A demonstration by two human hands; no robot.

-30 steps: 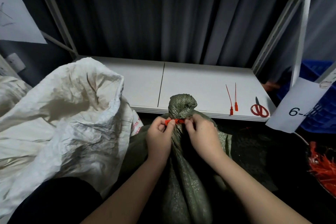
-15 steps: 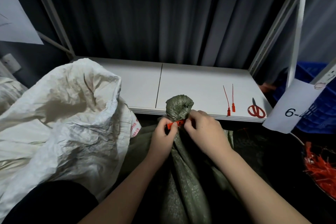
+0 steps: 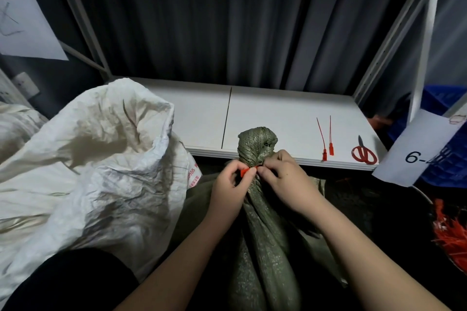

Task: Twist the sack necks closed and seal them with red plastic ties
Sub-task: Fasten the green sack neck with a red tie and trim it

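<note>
A green woven sack (image 3: 262, 242) stands in front of me, its neck twisted into a bunched knob (image 3: 255, 144). A red plastic tie (image 3: 247, 171) sits at the neck. My left hand (image 3: 228, 190) pinches the tie's flat red tag. My right hand (image 3: 285, 179) pinches the tie's other end just right of the neck. Two spare red ties (image 3: 327, 144) lie on the white shelf (image 3: 278, 118) to the right.
A large crumpled white sack (image 3: 88, 171) fills the left side, open at the top. Red-handled scissors (image 3: 364, 153) lie near the shelf's right edge. A paper label (image 3: 417, 154) hangs at right before a blue crate (image 3: 447, 134). A tub of red ties (image 3: 452, 232) sits at lower right.
Both hands stayed at the sack neck. My left hand shifted slightly left with the red tag, so more of the tag shows. The view drifted a little.
</note>
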